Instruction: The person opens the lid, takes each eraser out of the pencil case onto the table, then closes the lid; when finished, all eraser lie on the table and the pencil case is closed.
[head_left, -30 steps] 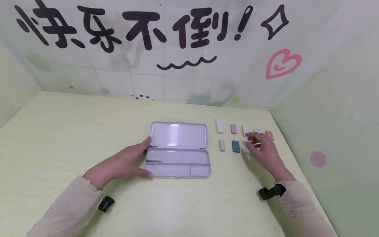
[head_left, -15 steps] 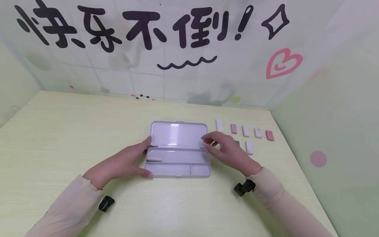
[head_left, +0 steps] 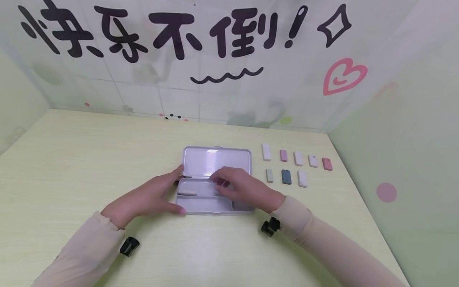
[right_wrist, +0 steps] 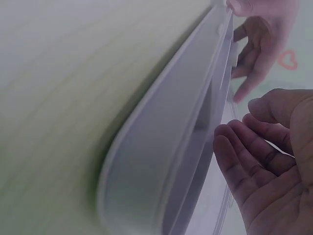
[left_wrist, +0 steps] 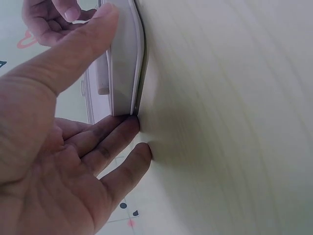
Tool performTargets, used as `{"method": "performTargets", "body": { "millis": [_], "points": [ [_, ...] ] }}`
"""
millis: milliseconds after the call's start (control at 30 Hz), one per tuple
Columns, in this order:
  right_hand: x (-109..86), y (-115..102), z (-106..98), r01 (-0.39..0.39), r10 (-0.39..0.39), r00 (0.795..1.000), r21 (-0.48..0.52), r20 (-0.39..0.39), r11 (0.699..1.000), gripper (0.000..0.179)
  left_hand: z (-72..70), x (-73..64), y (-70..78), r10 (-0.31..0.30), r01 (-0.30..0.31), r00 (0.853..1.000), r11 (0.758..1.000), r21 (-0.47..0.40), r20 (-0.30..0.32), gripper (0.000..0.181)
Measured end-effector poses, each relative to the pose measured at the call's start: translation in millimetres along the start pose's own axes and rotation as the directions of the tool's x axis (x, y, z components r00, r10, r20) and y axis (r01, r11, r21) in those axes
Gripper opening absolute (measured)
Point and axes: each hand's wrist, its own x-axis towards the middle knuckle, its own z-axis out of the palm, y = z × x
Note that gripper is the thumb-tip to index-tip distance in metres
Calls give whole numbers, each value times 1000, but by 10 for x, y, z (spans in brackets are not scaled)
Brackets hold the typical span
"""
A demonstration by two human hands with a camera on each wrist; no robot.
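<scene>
A pale lilac pencil case (head_left: 204,205) lies on the table with its lid (head_left: 195,159) folded back. My left hand (head_left: 152,195) holds its left end, thumb at the front corner and fingers by the hinge side. A small pale eraser (head_left: 187,193) sits at the left of the long back compartment. Over that compartment's middle is my right hand (head_left: 247,189), fingers bent with the thumb close to them. In the right wrist view my right fingertips (right_wrist: 222,134) are beside the case's rim; I cannot tell whether something small is between them.
Right of the case, two rows of erasers lie on the table, among them a white one (head_left: 266,152), a dark blue one (head_left: 286,177) and a red-pink one (head_left: 327,164). Walls close off the table's back and right side.
My right hand has moved left from the erasers, past the case's right end, to above its back compartment. The left hand and the case stay put.
</scene>
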Motion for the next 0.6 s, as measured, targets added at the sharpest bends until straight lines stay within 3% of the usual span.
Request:
{"method": "performTargets", "body": {
  "millis": [300,600],
  "points": [
    [227,-181,146,9,-7,993,-23,114,1000,32,19,-15,-19,-1,1,1000,1000,-22,2,123],
    [407,-252,251,70,-61,987,-50,152,996,32,0,-15,-21,13,-13,1000,1000,-3,6,122]
  ]
}}
